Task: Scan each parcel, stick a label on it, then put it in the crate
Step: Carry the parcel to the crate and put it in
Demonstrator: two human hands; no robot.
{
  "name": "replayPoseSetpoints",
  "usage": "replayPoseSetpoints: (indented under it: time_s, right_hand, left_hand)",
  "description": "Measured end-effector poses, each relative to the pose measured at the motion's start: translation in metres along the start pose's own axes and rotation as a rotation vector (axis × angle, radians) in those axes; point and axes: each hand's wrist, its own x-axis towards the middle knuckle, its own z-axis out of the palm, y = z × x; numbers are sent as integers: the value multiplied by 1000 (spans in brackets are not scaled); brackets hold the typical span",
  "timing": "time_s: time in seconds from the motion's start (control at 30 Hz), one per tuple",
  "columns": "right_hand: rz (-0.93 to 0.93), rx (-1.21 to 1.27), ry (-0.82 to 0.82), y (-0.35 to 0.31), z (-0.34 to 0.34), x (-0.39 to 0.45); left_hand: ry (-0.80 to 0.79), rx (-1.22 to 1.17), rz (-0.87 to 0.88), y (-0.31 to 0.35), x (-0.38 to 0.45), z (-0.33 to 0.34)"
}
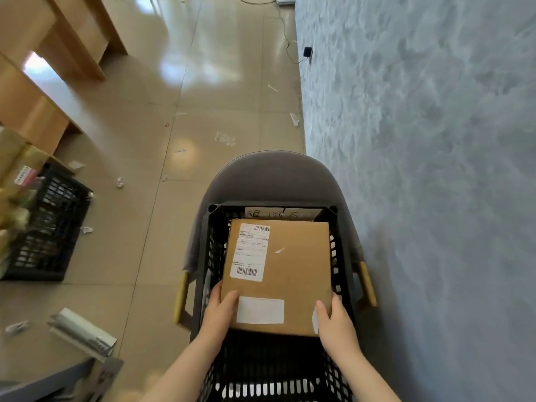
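The flat brown cardboard parcel (278, 274) looks to be on its final step: it already carries a printed white shipping label with barcodes (251, 252) toward its 10 o'clock corner and a blank white rectangular sticker (260, 310) near its 6 o'clock edge, so labelling seems done, and only the release into the black perforated plastic crate (208, 256) remains. The parcel sits within the crate's rim, whether resting or held just above I cannot tell. The left hand (220, 311) grips its 7 o'clock corner, thumb on top; the right hand (333, 317) grips the 5 o'clock corner likewise. At 9 o'clock a second black plastic crate (55, 224) holds more parcels, probably awaiting their turn.
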Motion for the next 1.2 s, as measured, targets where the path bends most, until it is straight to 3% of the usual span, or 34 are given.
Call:
replayPoseSetpoints:
  time_s: [0.27, 0.73, 0.87, 1.0, 1.2]
  right_hand:
    - [136, 54, -72, 0, 25, 59]
    - [103, -64, -40, -12, 29, 62]
    - [31, -121, -22, -29, 17, 29]
    - [-84, -195, -4, -38, 3, -24]
    - [-185, -369, 182, -21, -20, -120]
  left_hand:
    - [91, 60, 14, -16, 30, 13]
    - [174, 397, 71, -23, 40, 14]
    - [133, 599, 262, -1, 17, 18]
    - [-1, 953, 469, 17, -15, 19]
    - [-242, 1335, 750, 36, -74, 17]
